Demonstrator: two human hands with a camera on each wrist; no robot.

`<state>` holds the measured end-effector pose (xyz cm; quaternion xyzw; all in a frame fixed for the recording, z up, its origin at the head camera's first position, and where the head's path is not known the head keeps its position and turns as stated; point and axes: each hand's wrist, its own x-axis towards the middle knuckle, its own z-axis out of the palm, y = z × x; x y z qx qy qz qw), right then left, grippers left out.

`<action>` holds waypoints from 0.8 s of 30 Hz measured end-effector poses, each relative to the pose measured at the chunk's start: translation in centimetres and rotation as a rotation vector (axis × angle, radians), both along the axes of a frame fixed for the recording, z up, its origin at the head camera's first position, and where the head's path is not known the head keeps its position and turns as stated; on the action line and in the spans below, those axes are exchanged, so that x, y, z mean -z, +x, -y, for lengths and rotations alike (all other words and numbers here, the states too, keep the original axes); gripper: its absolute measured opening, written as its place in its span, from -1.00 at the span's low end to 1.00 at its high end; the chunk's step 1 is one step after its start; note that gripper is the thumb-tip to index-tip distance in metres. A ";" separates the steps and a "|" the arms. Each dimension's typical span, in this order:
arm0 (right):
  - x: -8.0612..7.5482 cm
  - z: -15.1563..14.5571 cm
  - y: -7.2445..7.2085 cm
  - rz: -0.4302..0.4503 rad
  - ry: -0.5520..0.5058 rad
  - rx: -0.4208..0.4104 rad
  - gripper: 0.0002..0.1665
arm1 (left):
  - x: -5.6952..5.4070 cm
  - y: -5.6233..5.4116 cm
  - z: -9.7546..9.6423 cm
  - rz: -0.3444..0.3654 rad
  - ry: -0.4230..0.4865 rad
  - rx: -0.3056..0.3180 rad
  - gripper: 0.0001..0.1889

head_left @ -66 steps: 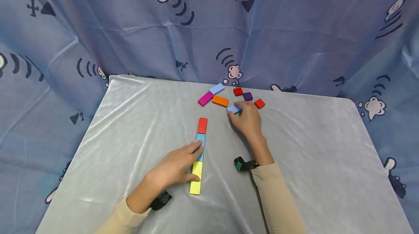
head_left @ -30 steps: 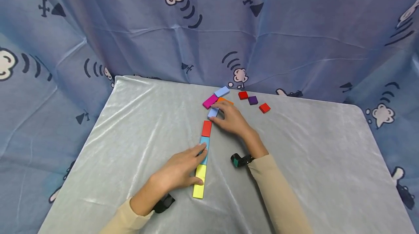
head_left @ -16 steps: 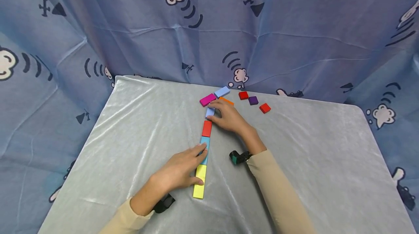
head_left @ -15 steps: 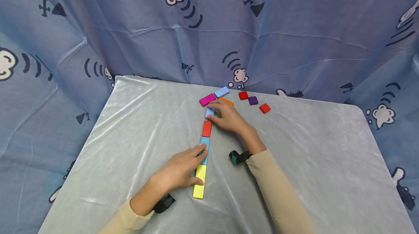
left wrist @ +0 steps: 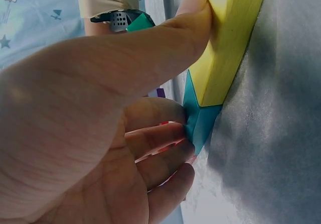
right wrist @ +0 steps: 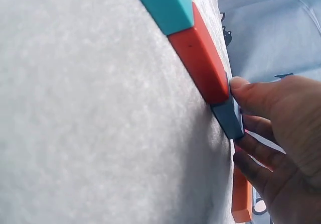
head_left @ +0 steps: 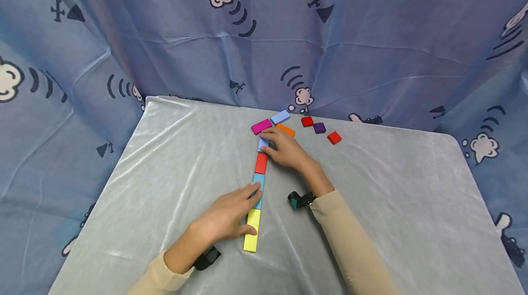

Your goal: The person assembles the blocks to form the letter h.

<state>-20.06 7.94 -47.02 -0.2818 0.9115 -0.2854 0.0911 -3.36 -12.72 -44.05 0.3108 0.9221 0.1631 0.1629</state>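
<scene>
A yellow block (head_left: 250,236), a sky-blue block (head_left: 258,178), a red block (head_left: 261,163) and a periwinkle-blue block (head_left: 262,143) lie end to end in a straight row. My right hand (head_left: 288,150) pinches the periwinkle block by thumb and fingertips at the far end; in the right wrist view that block (right wrist: 228,118) meets the end of the red block (right wrist: 200,58). Along the row's left side rests my left hand (head_left: 224,215). Its thumb touches the yellow block (left wrist: 220,48), and its loosely extended fingers lie against the sky-blue block (left wrist: 198,121).
Beyond the row lie a magenta block (head_left: 261,126), a second periwinkle block (head_left: 280,117) and an orange block (head_left: 286,130). Farther right are two small red blocks (head_left: 334,137) and a purple one (head_left: 319,128). A patterned curtain (head_left: 264,34) hangs behind the cloth-covered table (head_left: 404,203).
My right hand has brought the periwinkle block leftward and turned it into line against the red block. The magenta block has swung round slightly. My left hand has kept its place.
</scene>
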 end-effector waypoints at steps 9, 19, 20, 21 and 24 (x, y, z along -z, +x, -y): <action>-0.1 0.0 0.4 0.004 0.015 0.002 -0.45 | 0.0 0.1 0.2 -0.002 -0.001 0.000 -0.04; -0.1 -0.1 0.6 -0.017 -0.004 -0.005 -0.45 | -0.1 0.0 0.1 -0.010 0.001 0.008 -0.04; 0.0 -0.1 0.6 -0.020 -0.001 -0.005 -0.45 | -0.1 0.0 0.2 -0.010 0.003 0.010 -0.04; 0.0 -0.1 0.7 -0.022 0.001 -0.005 -0.45 | -0.1 0.0 0.2 -0.013 0.003 0.013 -0.04; -0.1 -0.2 0.8 -0.022 0.015 0.000 -0.43 | -0.1 0.0 0.1 -0.017 0.003 0.017 -0.04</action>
